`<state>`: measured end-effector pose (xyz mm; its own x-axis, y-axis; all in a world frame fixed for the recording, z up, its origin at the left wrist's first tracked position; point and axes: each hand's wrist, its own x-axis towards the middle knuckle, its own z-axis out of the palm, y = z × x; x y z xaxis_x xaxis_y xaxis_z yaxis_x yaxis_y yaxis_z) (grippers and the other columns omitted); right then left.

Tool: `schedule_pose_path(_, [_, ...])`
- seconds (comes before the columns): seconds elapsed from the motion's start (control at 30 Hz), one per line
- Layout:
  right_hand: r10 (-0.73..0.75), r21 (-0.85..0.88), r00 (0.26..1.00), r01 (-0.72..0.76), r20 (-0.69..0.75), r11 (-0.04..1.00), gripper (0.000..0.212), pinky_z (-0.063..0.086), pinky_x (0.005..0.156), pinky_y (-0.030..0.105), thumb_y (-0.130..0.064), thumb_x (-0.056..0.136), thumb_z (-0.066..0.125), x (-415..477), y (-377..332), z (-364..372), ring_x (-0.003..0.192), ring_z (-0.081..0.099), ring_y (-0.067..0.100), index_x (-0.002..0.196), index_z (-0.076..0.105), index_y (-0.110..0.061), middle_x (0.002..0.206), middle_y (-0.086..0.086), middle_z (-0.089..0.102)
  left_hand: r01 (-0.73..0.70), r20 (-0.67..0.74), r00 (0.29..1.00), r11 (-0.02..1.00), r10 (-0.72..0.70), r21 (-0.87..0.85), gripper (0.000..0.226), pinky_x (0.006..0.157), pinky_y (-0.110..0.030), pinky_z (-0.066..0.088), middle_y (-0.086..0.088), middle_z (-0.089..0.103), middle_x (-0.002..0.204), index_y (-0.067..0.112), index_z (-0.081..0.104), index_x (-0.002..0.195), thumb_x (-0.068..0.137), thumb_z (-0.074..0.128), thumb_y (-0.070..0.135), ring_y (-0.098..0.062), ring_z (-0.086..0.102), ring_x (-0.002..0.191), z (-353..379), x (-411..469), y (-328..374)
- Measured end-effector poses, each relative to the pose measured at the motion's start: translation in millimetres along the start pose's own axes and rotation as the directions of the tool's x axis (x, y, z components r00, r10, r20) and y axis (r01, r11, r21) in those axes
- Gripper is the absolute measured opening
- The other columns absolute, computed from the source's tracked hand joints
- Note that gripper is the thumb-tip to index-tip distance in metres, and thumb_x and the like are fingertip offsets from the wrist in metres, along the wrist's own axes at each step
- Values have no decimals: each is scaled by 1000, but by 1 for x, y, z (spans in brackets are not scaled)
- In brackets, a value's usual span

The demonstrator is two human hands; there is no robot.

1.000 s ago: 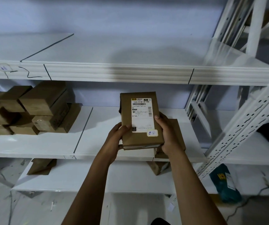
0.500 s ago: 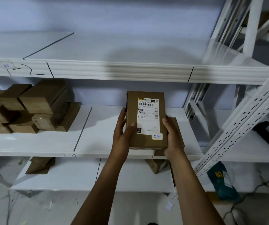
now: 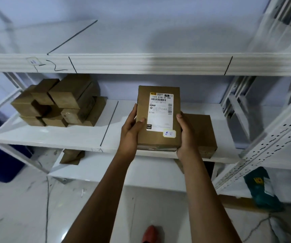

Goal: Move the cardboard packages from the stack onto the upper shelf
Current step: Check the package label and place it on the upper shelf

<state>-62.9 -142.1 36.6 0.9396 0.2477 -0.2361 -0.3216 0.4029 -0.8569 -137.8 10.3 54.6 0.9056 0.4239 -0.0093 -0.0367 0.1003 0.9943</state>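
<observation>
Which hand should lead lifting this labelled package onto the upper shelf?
Probably the right hand: it cups the labelled package's bottom corner, while the left hand only grips its side. The upper shelf looks bare above both.

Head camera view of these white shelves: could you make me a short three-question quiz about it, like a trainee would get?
1. True or false: both hands grip the brown cardboard package with the white printed label.
2. Where does the pile of plain brown cardboard boxes sit?
A. upper white shelf
B. middle white shelf, left side
C. floor
3. Fill in: the upper white shelf holds ___ packages in view.

Key
1. True: left hand and right hand clasp its sides.
2. B, on the middle white shelf.
3. no
</observation>
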Motion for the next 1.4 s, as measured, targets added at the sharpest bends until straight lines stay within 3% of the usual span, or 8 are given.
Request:
schedule_pose_path(0.23, [-50,-13,998,50,-27,999,32,59,92,53,-38,99,58,-30,26,51,113,73,32,127,70,-28,124,5,77,3,14,1000,999,-2,-40,53,82,-25,63,14,69,133,36,45,157,107,55,21,-16,71,117,-57,-10,12])
schedule_pose_path(0.33, [-56,-30,994,54,-96,998,36,60,92,51,-41,98,60,-40,39,90,115,73,32,130,69,-28,123,4,78,3,27,1000,998,-2,-59,50,83,-27,63,24,72,124,41,49,151,105,58,24,-12,74,111,-96,-5,16])
schedule_pose_path(0.43, [-97,-45,989,92,-116,995,37,59,93,49,-41,97,60,-46,61,142,115,72,34,131,69,-27,123,5,78,-17,71,997,996,23,-87,52,89,-33,61,12,71,132,37,49,153,104,59,23,-16,72,115,-155,6,23])
schedule_pose_path(0.6, [-148,-35,980,145,-130,989,37,54,100,57,-44,95,60,-64,119,238,115,72,37,127,70,-28,122,6,78,-31,131,990,990,49,-136,54,77,-20,61,32,77,107,36,49,152,104,59,16,3,75,97,-267,18,33])
schedule_pose_path(0.9, [-159,-23,981,157,-110,987,39,56,92,48,-42,100,55,-106,190,372,114,73,33,133,66,-25,125,3,77,-85,83,991,970,106,-226,53,77,-26,61,13,79,120,35,64,136,86,69,18,-11,77,104,-419,7,61])
schedule_pose_path(1.1, [-305,27,949,308,-77,951,45,58,90,43,-35,93,56,-120,213,422,116,72,27,135,63,-20,128,3,75,-172,65,980,960,190,-221,56,94,-46,59,-1,73,135,42,70,132,78,76,29,-33,68,125,-474,7,78])
schedule_pose_path(1.27, [-383,44,923,382,22,923,39,53,100,51,-31,94,56,-113,203,465,125,66,35,131,67,-26,133,7,71,-288,11,954,932,298,-220,56,86,-28,59,3,76,130,31,64,138,85,67,12,-18,73,116,-504,16,109])
schedule_pose_path(1.4, [-441,50,893,438,93,897,48,52,103,57,-29,94,57,-105,189,503,125,66,34,141,60,-20,135,8,70,-369,-58,929,904,365,-216,58,89,-34,60,10,78,121,31,63,137,81,71,22,-16,74,113,-525,24,140])
